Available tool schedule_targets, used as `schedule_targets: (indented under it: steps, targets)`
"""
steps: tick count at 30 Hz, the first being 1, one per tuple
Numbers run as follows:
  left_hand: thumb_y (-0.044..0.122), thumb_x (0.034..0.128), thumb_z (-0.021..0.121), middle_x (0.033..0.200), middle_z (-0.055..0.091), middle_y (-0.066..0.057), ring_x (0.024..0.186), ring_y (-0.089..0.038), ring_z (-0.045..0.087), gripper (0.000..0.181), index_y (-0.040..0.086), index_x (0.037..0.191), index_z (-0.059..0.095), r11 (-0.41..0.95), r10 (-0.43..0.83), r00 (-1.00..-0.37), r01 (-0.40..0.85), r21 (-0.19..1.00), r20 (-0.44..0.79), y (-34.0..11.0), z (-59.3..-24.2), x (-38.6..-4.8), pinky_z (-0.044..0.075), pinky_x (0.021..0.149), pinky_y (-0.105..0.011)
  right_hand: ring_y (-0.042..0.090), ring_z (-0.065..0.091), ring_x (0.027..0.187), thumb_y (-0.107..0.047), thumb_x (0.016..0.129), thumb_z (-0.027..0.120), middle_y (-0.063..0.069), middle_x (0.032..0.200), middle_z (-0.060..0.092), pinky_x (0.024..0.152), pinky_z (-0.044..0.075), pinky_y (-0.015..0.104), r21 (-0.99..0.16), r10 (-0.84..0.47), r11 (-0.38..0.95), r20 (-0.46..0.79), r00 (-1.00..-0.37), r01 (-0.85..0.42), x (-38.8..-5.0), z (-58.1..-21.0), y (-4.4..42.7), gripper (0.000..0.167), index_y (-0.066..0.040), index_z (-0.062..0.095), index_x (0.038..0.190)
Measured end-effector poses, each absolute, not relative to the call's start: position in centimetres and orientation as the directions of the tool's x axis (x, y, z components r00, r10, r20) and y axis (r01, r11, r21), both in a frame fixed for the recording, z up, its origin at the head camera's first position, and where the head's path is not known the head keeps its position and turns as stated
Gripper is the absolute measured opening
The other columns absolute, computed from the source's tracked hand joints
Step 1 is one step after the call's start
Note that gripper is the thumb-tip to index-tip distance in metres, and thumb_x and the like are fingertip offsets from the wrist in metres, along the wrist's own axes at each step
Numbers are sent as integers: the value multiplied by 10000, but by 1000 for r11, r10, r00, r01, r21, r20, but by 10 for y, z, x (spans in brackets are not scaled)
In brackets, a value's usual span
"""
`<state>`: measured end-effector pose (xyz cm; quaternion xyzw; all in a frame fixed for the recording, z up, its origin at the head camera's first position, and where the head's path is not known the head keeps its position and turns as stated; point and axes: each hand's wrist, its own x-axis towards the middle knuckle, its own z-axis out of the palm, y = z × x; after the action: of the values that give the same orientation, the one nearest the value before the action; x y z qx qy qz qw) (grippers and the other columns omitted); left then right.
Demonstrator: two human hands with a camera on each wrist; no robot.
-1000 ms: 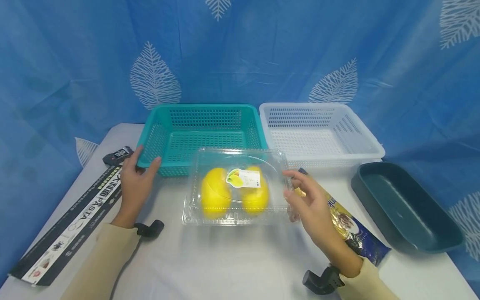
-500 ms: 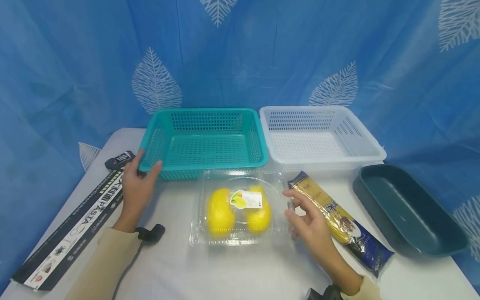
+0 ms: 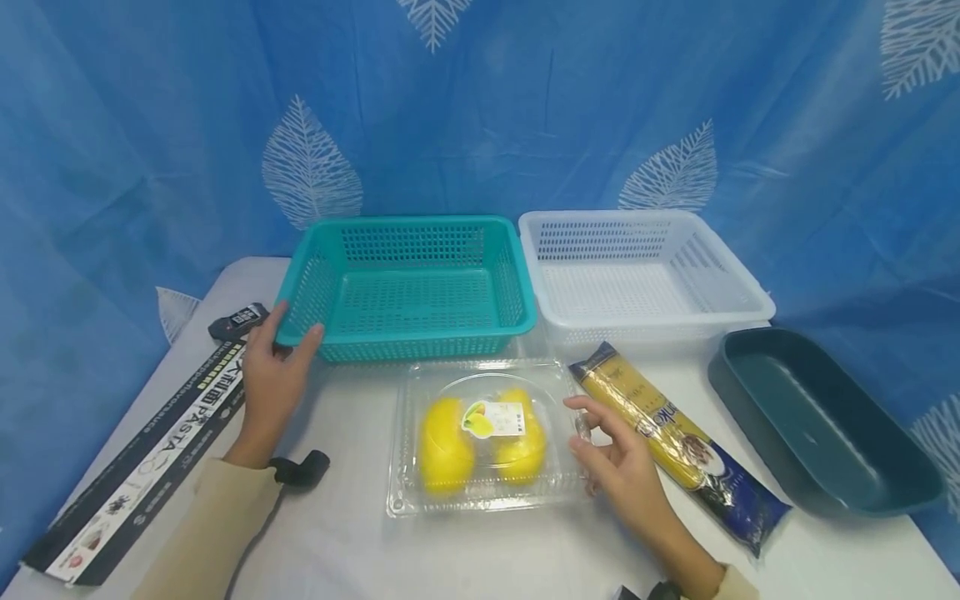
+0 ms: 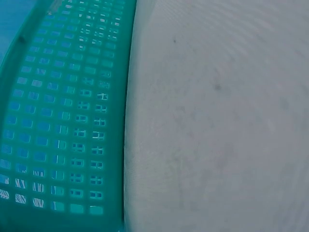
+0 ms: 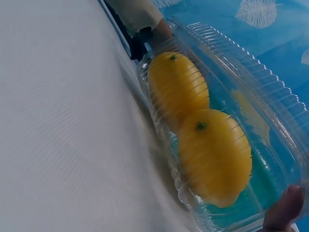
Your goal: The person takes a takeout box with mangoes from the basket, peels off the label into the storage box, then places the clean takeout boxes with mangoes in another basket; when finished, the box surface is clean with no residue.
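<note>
A clear plastic box point(image 3: 480, 492) holding two yellow lemons point(image 3: 447, 450) sits in the middle, with a lemon sticker on its lid. My right hand point(image 3: 622, 462) pinches the right edge of this box between thumb and fingers. The right wrist view shows the lemons through the clear side wall, with a thumb point(image 5: 285, 208) at the box's edge. At the left, my left hand point(image 3: 273, 383) touches the near left corner of the teal basket point(image 3: 420, 342), thumb and forefinger spread around it. The left wrist view shows the basket's perforated wall point(image 4: 67, 116) but no fingers.
A white basket point(image 3: 645, 318) stands beside the teal one. At the right lie a pasta packet point(image 3: 682, 442) and a dark green tub point(image 3: 817, 417). A long black pasta box point(image 3: 157, 450) and a small dark object point(image 3: 238, 321) lie at the left.
My right hand has brought the clear box with the lemons down and toward me, onto the table. More of the pasta packet shows now. My left hand has stayed at the basket corner.
</note>
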<state>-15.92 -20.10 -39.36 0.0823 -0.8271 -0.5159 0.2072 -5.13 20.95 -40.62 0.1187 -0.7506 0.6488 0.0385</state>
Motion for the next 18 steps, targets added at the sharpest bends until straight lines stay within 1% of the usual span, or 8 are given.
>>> schedule_targets:
  steps: [3,8,10,15,18]
  targets:
    - [341,1009,653,1316,440,-240,1224,-269,475,675,103,1581,387,457,-352,-894,93,884,276,-202,-392,-159,411,1083,-465,115,450,415,54,982,595,190,1051,467,323,416,317,-964,-130,134,213,-968,-230,-52,-408,209,455,-71,547,1417]
    - [348,1013,641,1342,419,-254,1241,-319,459,680,114,1591,369,453,-352,-897,87,887,268,-202,-396,-161,400,1090,-472,125,495,427,57,974,601,212,1058,470,325,433,330,-964,-124,159,193,-973,-212,-53,-409,211,461,-86,555,1410]
    - [354,1016,636,1339,418,-257,1221,-318,461,683,114,1594,363,461,-353,-895,86,883,272,-201,-397,-161,403,1069,-473,133,509,433,57,972,604,218,1061,468,324,433,333,-965,-124,161,189,-974,-208,-53,-410,212,463,-87,554,1410]
    - [363,1023,624,1312,435,-250,1101,-232,449,679,108,1594,360,490,-359,-887,85,868,289,-198,-397,-159,404,977,-420,148,506,422,64,967,608,217,1050,472,316,418,326,-962,-127,154,209,-970,-228,-53,-412,212,464,-68,552,1409]
    - [395,1022,613,1329,430,-240,1086,-218,439,683,139,1601,355,491,-360,-894,60,869,265,-199,-396,-157,399,959,-413,146,509,420,78,958,612,201,1040,473,315,415,320,-960,-125,148,219,-968,-236,-53,-414,212,468,-57,556,1402]
